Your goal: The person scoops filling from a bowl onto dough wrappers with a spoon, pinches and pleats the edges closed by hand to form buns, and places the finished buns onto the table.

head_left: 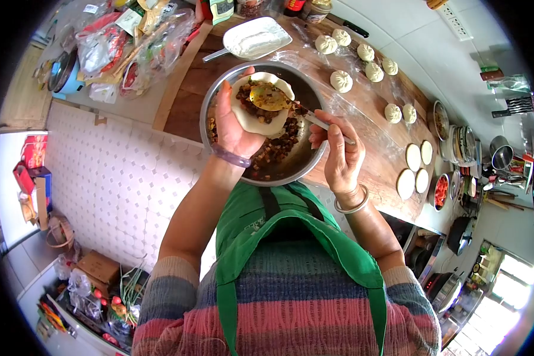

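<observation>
- Dough (256,126) is a pale, soft round with a slightly wavy edge, resting in your left hand (236,127) above the steel bowl (310,155).
- Dark, chopped filling (260,114) sits glistening in its middle, and a bare, floury-white border shows around it.
- Your left palm faces up beneath the dough. The thumb stands just beside the edge and one fingertip shows past the far side; the other fingers are mostly hidden, so you cannot tell how far they are spread.
- Your right hand (344,155) has its thumb and fingers pinching the handle of the spoon (332,129).
- The spoon's bowl, shiny and yellowish, lies against the filling in the dough.
- Under both, more of the dark mixture (285,141) covers part of the steel bowl's inside.
- Beyond your right hand, pleated buns (341,81) and flat rounds (405,184) lie on the wooden tabletop (374,133).
- A scoop (256,38) with white powder rests near the bowl's far rim.
</observation>
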`<act>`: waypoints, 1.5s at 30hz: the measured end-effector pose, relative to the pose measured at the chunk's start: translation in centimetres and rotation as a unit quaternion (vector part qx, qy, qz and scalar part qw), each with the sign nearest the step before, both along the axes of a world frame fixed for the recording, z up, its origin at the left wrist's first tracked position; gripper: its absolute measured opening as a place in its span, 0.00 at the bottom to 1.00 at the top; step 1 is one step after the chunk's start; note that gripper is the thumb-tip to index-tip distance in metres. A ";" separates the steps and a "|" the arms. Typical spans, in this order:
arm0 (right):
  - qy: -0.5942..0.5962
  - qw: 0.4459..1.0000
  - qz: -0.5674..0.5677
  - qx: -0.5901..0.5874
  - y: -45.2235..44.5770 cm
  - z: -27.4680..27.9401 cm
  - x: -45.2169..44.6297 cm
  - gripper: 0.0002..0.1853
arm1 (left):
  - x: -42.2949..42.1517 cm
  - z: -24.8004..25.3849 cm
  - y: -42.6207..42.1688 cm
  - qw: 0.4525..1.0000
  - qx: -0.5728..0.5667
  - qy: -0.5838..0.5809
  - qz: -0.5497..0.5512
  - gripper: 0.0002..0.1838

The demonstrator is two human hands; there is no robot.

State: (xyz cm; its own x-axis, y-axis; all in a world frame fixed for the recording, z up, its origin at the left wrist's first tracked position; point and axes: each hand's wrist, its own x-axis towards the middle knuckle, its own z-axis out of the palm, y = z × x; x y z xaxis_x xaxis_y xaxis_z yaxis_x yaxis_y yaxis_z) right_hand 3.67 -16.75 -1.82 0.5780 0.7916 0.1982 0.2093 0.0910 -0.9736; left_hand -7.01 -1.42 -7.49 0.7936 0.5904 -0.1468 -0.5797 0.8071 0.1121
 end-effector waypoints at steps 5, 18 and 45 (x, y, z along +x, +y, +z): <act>0.000 1.000 -0.006 0.002 0.2 0.3 -0.1 0.14 | -0.3 0.0 -0.1 1.000 0.003 0.011 -0.004 0.29; -0.058 0.998 0.006 -0.027 2.0 2.9 0.6 0.12 | -0.7 0.0 -0.6 0.999 0.021 0.017 -0.032 0.31; -0.517 0.815 0.210 -0.156 -5.9 -7.1 2.1 0.22 | -3.8 0.6 1.7 0.997 0.009 -0.038 -0.074 0.35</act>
State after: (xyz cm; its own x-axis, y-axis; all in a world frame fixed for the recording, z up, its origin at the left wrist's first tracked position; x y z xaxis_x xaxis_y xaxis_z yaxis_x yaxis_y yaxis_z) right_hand 5.77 -22.67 -8.92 -0.1044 0.9817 0.1596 0.9467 0.1472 -0.2865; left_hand -10.78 0.25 -6.84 0.8804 0.4686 -0.0728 -0.4624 0.8824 0.0867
